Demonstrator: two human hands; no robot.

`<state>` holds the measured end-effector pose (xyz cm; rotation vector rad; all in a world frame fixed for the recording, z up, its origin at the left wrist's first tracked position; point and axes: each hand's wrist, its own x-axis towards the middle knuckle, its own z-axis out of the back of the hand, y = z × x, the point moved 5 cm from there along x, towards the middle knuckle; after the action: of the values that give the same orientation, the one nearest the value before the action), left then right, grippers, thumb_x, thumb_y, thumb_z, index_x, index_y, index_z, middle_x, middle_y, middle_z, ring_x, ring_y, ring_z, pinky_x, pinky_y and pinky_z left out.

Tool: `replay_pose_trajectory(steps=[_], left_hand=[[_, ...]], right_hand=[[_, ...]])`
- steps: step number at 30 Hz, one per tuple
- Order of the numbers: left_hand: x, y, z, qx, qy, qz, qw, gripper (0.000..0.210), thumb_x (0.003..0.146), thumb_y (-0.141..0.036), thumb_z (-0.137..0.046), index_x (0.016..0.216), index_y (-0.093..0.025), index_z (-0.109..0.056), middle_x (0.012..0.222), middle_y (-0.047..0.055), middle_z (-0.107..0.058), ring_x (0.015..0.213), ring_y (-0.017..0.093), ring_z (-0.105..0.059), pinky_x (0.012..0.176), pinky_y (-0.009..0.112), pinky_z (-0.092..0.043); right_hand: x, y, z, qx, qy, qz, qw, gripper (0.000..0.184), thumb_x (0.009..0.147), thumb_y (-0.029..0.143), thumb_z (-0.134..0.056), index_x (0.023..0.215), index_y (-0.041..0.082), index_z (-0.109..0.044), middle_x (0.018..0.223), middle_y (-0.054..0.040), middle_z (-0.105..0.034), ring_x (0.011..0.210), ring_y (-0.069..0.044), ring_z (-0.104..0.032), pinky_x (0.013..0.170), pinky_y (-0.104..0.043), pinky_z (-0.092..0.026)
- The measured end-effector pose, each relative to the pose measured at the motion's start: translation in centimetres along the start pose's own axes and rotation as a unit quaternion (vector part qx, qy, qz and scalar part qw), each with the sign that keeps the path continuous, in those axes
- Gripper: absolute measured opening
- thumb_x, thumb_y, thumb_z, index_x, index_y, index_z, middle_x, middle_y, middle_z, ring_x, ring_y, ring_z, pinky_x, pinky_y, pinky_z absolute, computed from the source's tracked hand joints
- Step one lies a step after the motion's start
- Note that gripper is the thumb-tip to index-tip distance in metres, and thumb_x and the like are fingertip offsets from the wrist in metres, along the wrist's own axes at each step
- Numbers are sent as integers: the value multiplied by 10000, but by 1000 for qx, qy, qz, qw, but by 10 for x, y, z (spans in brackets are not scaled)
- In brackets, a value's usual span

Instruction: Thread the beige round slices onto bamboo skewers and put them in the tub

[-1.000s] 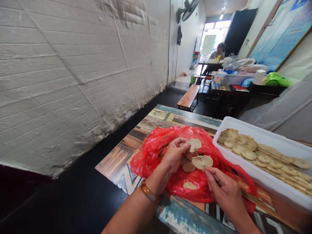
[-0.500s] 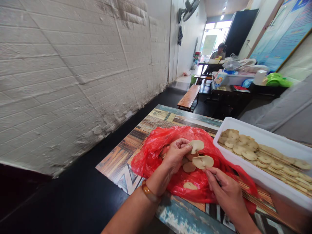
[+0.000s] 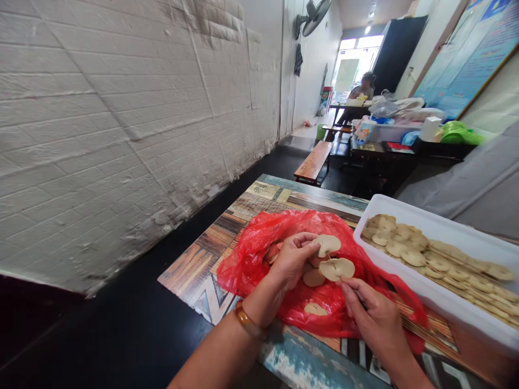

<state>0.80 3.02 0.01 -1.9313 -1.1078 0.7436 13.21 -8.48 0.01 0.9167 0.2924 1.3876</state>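
Between the thumb and fingers of my left hand (image 3: 294, 256) is a thin beige slice (image 3: 329, 244) with a notched edge. My right hand (image 3: 375, 313) pinches a thin skewer, mostly hidden by the fingers, right below a second beige slice (image 3: 337, 269) threaded on it. The skewer's tip shows between the two slices, close to the left one. Both hands are over an opened red plastic bag (image 3: 251, 248). More slices lie in the bag, among them a loose slice (image 3: 316, 309) near its front edge.
A white plastic bin (image 3: 405, 208) with rows of skewered slices stands on the right. Bare sticks (image 3: 433, 337) lie between bag and bin on the patterned table (image 3: 227, 227). Beyond are a wooden bench (image 3: 314, 161), a cluttered table and a seated person (image 3: 365, 89).
Almost nothing differs. Both hands keep their grip and position over the bag, and the view has shifted very slightly.
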Motion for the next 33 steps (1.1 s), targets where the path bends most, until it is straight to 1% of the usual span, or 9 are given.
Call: replay_pose_trajectory(steps=[4, 9, 12, 19, 23, 28, 33], left_hand=[[0, 0, 0, 8, 1, -3, 1000, 324, 588, -350, -782, 773, -114, -661, 666, 24, -639, 556, 87, -530, 558, 206, -376], [-1, -2, 0, 30, -4, -24, 999, 281, 618, -358, -762, 746, -129, -661, 643, 11, -622, 537, 81, -505, 549, 205, -365], [-1, -4, -1, 52, -6, -33, 998, 264, 621, -354, -759, 721, -129, -664, 645, 11, -614, 536, 74, -483, 546, 200, -355], [-1, -5, 0, 104, -14, -48, 993, 266, 622, -371, -751, 685, -125, -671, 613, 11, -590, 539, 79, -457, 532, 198, -339], [-1, -4, 0, 113, -9, -46, 992, 259, 630, -364, -742, 675, -120, -665, 613, 8, -580, 540, 77, -454, 530, 197, -339], [-2, -3, -2, 124, -3, -37, 992, 283, 621, -384, -742, 688, -123, -656, 629, 11, -584, 553, 87, -471, 533, 202, -347], [-4, -4, -5, 146, 17, -46, 988, 246, 641, -357, -724, 660, -129, -634, 604, -6, -552, 539, 77, -438, 527, 203, -324]], right_hand=[[-1, -1, 1, -1, -4, 5, 1000, 317, 899, 422, -444, 809, 219, -670, 525, 21, -596, 454, -141, -564, 479, -228, -426], [-1, -2, -1, -8, 3, 2, 1000, 317, 907, 420, -435, 828, 219, -668, 481, 35, -555, 409, -138, -526, 461, -236, -408], [0, -2, -2, -10, 7, 2, 1000, 325, 910, 427, -428, 835, 215, -663, 481, 33, -548, 416, -139, -522, 472, -236, -413], [-2, 0, -1, -1, 13, -4, 1000, 349, 916, 435, -406, 777, 212, -635, 508, 27, -556, 440, -135, -515, 520, -230, -428], [-3, 0, -1, 10, 21, -21, 1000, 326, 918, 420, -411, 749, 223, -608, 528, 34, -558, 472, -133, -531, 527, -227, -420], [-3, -5, -4, 23, 32, -38, 998, 339, 916, 436, -409, 716, 221, -579, 497, 48, -519, 459, -131, -519, 508, -233, -406], [-3, -5, -5, 35, 35, -48, 998, 355, 913, 445, -412, 678, 223, -560, 486, 57, -492, 455, -122, -507, 502, -227, -401]])
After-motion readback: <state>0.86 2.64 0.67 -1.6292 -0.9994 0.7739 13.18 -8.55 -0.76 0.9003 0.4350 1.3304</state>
